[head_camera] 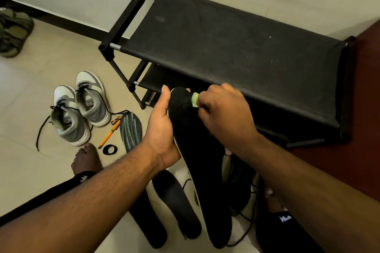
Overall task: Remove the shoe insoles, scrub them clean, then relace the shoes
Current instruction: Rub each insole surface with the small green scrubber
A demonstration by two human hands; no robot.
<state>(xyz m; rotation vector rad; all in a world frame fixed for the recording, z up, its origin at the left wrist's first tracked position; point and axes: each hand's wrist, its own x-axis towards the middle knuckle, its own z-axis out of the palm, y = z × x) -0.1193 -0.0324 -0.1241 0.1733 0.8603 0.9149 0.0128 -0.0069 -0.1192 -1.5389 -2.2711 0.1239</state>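
Head view: left hand (164,129) holds insole (197,150), right hand (224,115) scrubbing.

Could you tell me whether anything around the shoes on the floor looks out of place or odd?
Mostly expected mess: the grey sneakers are unlaced, black laces trailing on the tiles. The odd items are an orange pen and a small black ring lying between the sneakers and a green-patterned insole.

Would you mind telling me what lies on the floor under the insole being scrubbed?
Beneath the held insole lie two more black insoles, a dark shoe and loose black laces. The rest of the floor there is covered by the insole and forearms.
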